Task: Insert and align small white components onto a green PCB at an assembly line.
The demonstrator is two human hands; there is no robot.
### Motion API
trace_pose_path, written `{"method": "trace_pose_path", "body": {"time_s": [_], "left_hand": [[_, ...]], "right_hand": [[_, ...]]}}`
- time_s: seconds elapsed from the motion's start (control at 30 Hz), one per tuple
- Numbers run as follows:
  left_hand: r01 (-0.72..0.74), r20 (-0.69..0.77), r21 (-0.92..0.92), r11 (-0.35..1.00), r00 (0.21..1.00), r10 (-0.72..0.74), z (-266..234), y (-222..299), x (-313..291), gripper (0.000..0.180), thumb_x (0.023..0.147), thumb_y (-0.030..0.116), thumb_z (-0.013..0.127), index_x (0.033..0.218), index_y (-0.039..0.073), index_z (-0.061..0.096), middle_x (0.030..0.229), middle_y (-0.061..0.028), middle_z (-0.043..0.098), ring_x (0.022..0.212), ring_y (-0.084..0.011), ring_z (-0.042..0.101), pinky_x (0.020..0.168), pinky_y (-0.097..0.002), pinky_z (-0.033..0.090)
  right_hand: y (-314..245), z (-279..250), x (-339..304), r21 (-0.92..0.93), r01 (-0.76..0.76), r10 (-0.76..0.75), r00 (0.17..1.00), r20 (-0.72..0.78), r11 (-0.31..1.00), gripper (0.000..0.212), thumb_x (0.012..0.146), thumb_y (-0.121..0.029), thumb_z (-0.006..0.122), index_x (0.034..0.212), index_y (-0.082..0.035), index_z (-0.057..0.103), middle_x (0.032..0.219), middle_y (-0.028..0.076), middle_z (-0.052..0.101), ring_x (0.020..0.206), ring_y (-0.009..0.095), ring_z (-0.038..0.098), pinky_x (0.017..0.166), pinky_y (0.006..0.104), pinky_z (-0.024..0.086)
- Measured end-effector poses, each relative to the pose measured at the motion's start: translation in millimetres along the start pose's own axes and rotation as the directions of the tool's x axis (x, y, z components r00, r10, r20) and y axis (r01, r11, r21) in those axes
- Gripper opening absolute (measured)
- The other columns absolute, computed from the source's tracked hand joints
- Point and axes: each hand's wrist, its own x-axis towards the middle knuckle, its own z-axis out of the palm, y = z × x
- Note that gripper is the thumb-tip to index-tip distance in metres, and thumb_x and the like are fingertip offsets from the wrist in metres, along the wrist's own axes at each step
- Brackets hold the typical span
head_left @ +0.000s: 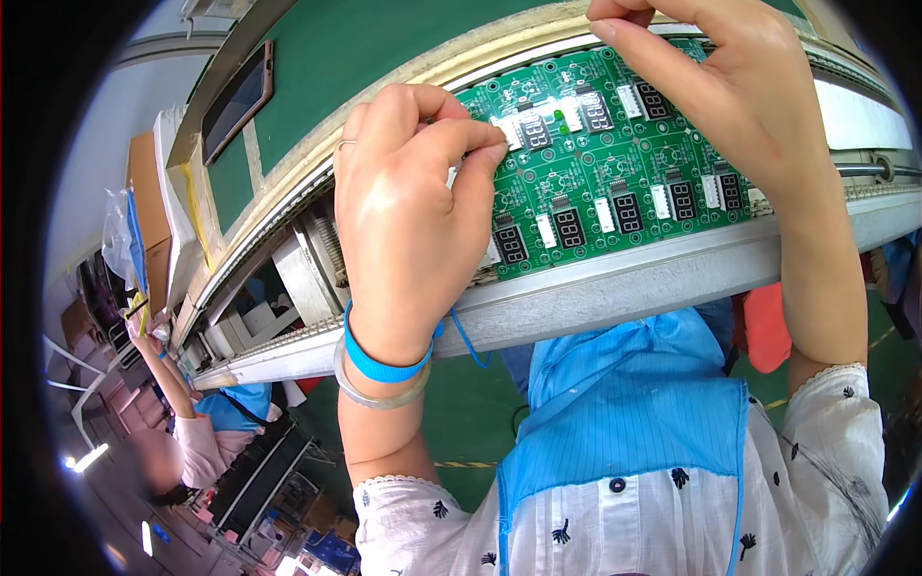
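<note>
A green circuit board panel [588, 154] lies across the metal rails, carrying several black digit displays [569, 228] and white connectors [605, 215] in two rows. My left hand [413, 182] is over the panel's left end, thumb and forefinger pinched at a white connector [511, 132] beside a display in the far row. A blue wrist strap [386, 365] and a pale bangle circle that wrist. My right hand [740, 91] is above the panel's far right part, its thumb and finger closed together near the top edge of the view. Anything between those fingertips cannot be made out.
The near metal rail [624, 278] runs between my body and the panel. Beyond the far rail is a green surface [360, 58], with a phone-like dark device [238, 101] at its left. Another person [206, 432] works farther along on the left.
</note>
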Motion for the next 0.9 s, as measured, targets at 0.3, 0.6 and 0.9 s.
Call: {"method": "trace_pose_path", "body": {"time_s": [0.3, 0.6, 0.9], "left_hand": [[-0.024, -0.007, 0.042, 0.999, 1.000, 0.024, 0.0, 1.2, -0.4, 0.013, 0.073, 0.000, 0.078, 0.085, 0.003, 0.075, 0.089, -0.0074, 0.062, 0.083, -0.0228, 0.058, 0.074, -0.0339, 0.048], [0.128, 0.016, -0.090, 0.988, 0.992, -0.127, 1.2, 2.0, -1.5, 0.012, 0.071, 0.003, 0.080, 0.081, 0.005, 0.075, 0.087, -0.0072, 0.062, 0.084, -0.0269, 0.059, 0.074, -0.0374, 0.047], [0.001, -0.177, -0.187, 0.982, 0.984, -0.034, -24.4, -11.7, 28.6, 0.010, 0.086, 0.004, 0.076, 0.096, 0.003, 0.075, 0.094, -0.0051, 0.069, 0.086, -0.0108, 0.061, 0.079, -0.0239, 0.048]], "right_hand": [[11.4, 14.3, -0.2, 0.306, 0.129, -0.086, 0.985, -0.150, 0.943, 0.007, 0.081, -0.005, 0.070, 0.084, 0.001, 0.070, 0.078, 0.012, 0.068, 0.076, 0.025, 0.062, 0.069, 0.0346, 0.049], [28.8, 27.0, 2.3, 0.556, 0.309, -0.150, 0.938, -0.313, 0.771, 0.008, 0.081, -0.006, 0.070, 0.084, 0.001, 0.071, 0.078, 0.012, 0.068, 0.076, 0.024, 0.063, 0.069, 0.0336, 0.050], [1.0, -24.9, 29.4, -0.076, -0.103, 0.107, 0.993, 0.047, 0.992, 0.010, 0.084, -0.007, 0.069, 0.086, 0.003, 0.072, 0.075, 0.012, 0.068, 0.072, 0.019, 0.065, 0.067, 0.0311, 0.051]]}}
